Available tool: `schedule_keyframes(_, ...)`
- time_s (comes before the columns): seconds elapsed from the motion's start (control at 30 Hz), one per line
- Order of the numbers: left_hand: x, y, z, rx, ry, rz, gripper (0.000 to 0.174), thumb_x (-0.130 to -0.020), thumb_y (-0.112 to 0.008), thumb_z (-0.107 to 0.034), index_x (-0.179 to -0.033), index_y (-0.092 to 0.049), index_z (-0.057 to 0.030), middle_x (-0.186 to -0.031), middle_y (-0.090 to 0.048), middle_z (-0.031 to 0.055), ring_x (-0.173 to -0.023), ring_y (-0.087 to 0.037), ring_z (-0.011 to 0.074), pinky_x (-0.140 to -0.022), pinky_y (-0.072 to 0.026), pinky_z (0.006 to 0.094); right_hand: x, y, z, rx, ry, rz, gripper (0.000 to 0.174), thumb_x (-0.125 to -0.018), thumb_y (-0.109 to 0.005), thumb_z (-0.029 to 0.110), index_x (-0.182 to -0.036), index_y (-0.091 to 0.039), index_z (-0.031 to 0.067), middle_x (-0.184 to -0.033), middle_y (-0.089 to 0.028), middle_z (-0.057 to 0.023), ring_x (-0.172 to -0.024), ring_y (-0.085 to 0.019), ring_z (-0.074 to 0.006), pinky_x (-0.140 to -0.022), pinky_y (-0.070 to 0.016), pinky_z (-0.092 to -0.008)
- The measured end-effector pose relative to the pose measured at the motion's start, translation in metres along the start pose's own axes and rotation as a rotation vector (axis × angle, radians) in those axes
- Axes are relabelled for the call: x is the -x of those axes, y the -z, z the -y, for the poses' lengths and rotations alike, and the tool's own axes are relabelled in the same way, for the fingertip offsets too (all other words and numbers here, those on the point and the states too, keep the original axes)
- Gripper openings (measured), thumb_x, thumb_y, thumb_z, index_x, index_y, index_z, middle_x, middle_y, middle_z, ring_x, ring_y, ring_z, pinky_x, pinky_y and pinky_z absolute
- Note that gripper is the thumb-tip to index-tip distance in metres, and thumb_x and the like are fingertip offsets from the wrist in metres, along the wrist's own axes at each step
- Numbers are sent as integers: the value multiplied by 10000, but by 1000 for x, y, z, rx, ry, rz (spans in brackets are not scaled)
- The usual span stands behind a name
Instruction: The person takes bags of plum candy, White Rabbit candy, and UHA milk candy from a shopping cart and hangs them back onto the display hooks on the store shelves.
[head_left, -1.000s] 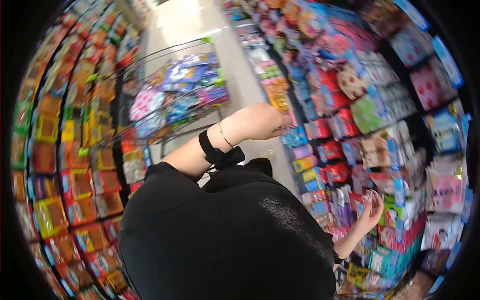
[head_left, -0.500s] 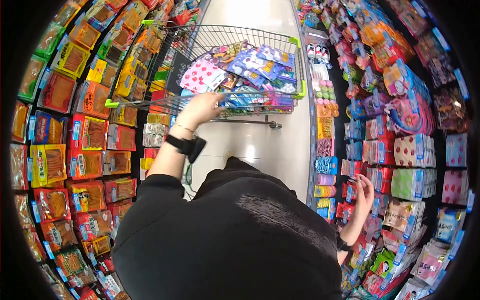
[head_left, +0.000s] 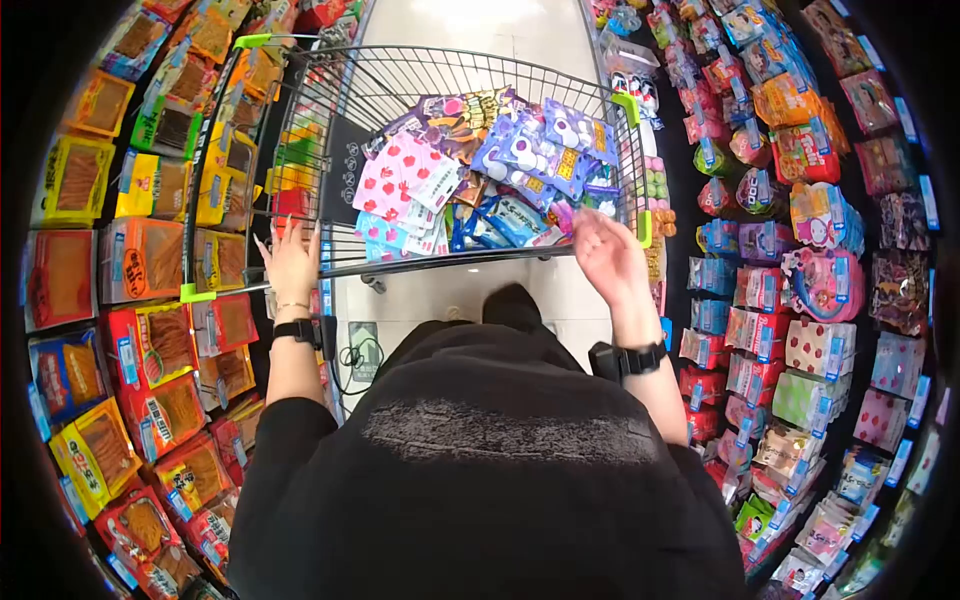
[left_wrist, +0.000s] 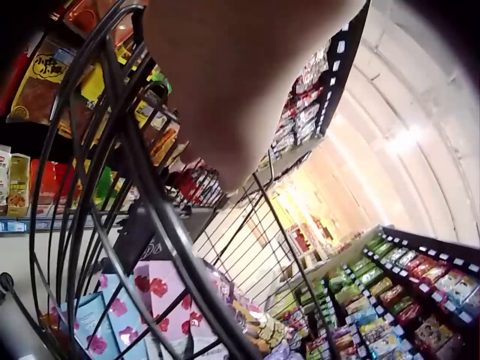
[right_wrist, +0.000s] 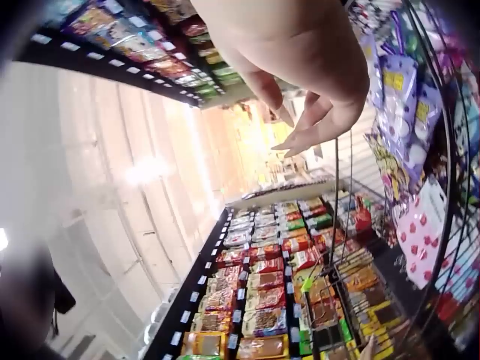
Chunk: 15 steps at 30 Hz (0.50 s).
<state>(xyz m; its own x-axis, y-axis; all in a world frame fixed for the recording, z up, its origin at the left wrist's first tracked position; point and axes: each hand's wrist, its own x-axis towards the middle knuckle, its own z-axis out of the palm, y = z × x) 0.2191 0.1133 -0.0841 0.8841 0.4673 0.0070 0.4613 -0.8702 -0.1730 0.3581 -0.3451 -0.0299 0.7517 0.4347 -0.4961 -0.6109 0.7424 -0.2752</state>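
A wire shopping cart [head_left: 470, 262] with green corner caps stands crosswise before me. At the left part of its near rim lies my left hand [head_left: 292, 262], fingers straight and spread over the bar. My right hand [head_left: 612, 255] hovers by the right part of the same rim, fingers loosely bent and holding nothing; the right wrist view shows these bent fingers [right_wrist: 319, 124] too. Inside the cart are a pink packet with red prints [head_left: 408, 175], light-blue packets [head_left: 385, 232], purple bags [head_left: 530, 155] and dark-blue bags [head_left: 505, 218].
Shelves of red and yellow snack packs [head_left: 165, 345] line the left side, close to the cart's end. On the right, racks hold hanging packets [head_left: 820, 345] and small colourful goods. A pale tiled floor [head_left: 460, 298] runs along the aisle.
My left hand swung back from the right side to the cart, then slid left along its near rim. The right hand moved from beside the right-hand rack to the cart's right part.
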Motion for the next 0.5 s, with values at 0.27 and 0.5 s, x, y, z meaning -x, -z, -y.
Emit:
schedule_keyframes(0.27, 5, -2, -17, -65, -47, -8, 334, -911, -413, -339, -1095, -611, -144, -1389, -401, 88, -1351, -211, 322, -1097, -28, 533, -154, 31, -43, -314, -356, -473, 1023, -712, -756, 228, -1416, -41, 28, -1447, -123, -179, -1312, -233, -374, -1031, -324, -521)
schedule_keyframes(0.5, -2, -13, -12, -114, 3, 207, 362, -897, -405, -347, -1108, -610, -138, -1473, -261, 44, -1387, -99, 307, -1096, 8, 548, -242, 89, -53, -83, -94, -602, 1066, -643, -760, 526, -1425, -110, 206, -1451, -161, -157, -1348, -163, -339, -1089, -134, -538)
